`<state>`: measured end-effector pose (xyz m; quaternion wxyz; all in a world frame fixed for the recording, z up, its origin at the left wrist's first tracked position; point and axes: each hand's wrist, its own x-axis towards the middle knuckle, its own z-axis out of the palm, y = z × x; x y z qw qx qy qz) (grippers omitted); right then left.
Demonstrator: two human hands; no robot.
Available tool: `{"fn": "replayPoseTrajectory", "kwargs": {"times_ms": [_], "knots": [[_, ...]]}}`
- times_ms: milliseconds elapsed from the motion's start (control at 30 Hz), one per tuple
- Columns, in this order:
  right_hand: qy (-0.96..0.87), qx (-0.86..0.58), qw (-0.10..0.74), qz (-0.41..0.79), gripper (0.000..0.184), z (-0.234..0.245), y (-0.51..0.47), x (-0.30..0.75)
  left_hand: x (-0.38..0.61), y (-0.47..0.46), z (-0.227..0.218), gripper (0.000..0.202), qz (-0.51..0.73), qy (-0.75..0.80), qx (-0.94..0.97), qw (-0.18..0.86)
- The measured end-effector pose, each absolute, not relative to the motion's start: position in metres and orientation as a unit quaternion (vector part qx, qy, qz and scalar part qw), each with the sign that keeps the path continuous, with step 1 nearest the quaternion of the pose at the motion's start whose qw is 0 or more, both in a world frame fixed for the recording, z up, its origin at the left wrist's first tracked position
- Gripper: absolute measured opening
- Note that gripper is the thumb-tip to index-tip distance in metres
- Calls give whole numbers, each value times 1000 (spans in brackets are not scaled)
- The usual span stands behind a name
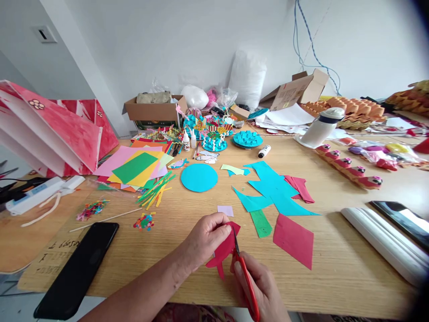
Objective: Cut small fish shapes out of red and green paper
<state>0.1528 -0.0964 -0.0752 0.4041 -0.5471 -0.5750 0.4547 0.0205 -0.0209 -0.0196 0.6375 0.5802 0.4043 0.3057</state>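
Note:
My left hand (207, 236) is closed in a pinch on a piece of red paper (224, 250), holding it just above the near edge of the wooden table (335, 268). My right hand (264, 288) grips red-handled scissors (246, 277), and their dark blades reach into the red paper's right side. A red diamond-shaped offcut (294, 240) lies to the right, a green strip (261, 222) and a small lilac square (225, 210) just beyond my hands.
Turquoise offcuts (273, 190) and a turquoise paper disc (199, 177) lie mid-table. A stack of coloured sheets (137, 169) and paper strips sit at left, a black phone (78, 268) at the near left, a white tube (382, 241) at right, boxes and crafts at the back.

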Motion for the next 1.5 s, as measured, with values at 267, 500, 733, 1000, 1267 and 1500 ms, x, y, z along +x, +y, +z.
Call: {"fn": "replayPoseTrajectory", "kwargs": {"times_ms": [267,500,733,1000,1267,1500], "knots": [[-584,-546,396,453,39,-79,-97,154,20,-21,-20,22,288,400,580,648],[-562,-548,415,460,41,-78,-99,152,19,-21,-21,22,285,394,576,657],[-556,-542,399,488,40,-80,-100,152,19,-21,-23,21,284,392,563,670],[-570,-521,400,494,38,-85,-100,154,21,-23,-22,20,277,398,565,667],[-565,-532,418,472,39,-77,-99,154,21,-24,-20,21,276,403,561,669],[-575,-524,405,481,38,-81,-99,156,23,-25,-18,20,265,405,560,672]]}}
